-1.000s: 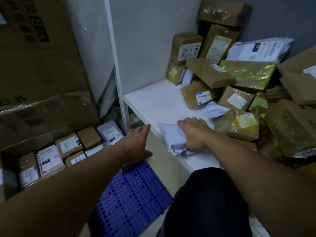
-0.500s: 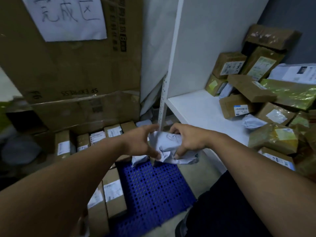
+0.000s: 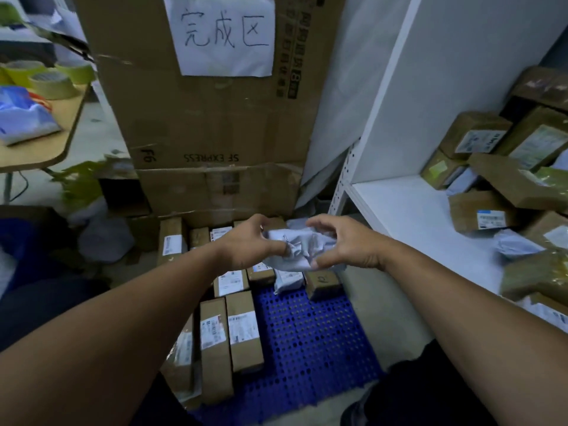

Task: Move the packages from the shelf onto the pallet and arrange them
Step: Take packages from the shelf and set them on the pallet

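Observation:
A crumpled grey soft-bag package [image 3: 302,249] hangs in the air above the back of the blue perforated pallet [image 3: 310,339]. My left hand [image 3: 250,242] grips its left side and my right hand [image 3: 344,241] pinches its right side. Several brown boxes with white labels [image 3: 242,333] lie in rows on the pallet's left and back parts. On the white shelf [image 3: 408,210] at the right, several brown boxes [image 3: 482,212] and another grey bag [image 3: 516,244] lie in a loose heap.
A tall cardboard box [image 3: 199,124] with a handwritten paper sign stands behind the pallet. The shelf's white perforated post [image 3: 341,186] rises right of it. A wooden table [image 3: 37,149] with tape rolls and a blue bag sits at the far left.
My right hand lifted the grey bag off the shelf and carried it left over the pallet. My left hand came in and took hold of its other side. The view swung left.

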